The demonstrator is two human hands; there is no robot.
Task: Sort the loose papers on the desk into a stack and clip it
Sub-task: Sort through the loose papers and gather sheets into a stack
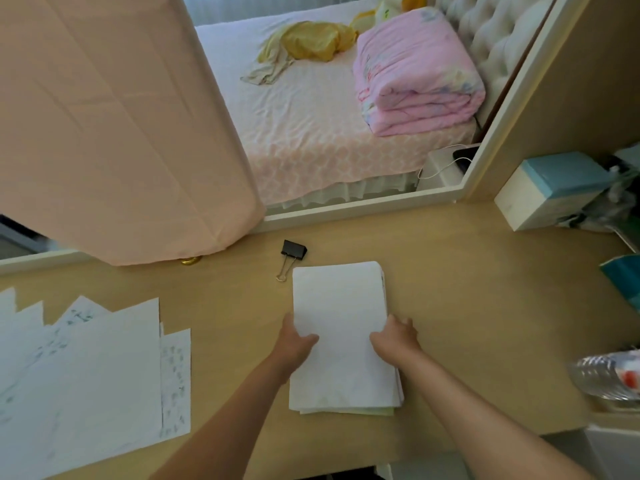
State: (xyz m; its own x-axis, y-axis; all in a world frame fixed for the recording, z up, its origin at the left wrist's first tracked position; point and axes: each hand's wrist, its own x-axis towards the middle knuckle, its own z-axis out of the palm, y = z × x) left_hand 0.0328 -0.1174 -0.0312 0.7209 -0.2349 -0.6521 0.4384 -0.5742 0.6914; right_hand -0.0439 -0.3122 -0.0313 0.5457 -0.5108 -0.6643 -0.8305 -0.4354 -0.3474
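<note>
A stack of white papers (pixel 341 317) lies on the wooden desk (pixel 467 306) in the middle. My left hand (pixel 297 336) holds its left edge, thumb on top of the sheets. My right hand (pixel 396 336) grips the right edge with curled fingers. A black binder clip (pixel 292 252) lies on the desk just beyond the stack's far left corner, untouched. Several loose sheets (pixel 86 368) with handwriting lie fanned out at the desk's left.
A pink cloth (pixel 114 126) hangs over the mirror at the back left. A white and teal box (pixel 547 192) stands at the back right, a teal item (pixel 623 278) beside it. A plastic bottle (pixel 606 375) lies at the right edge.
</note>
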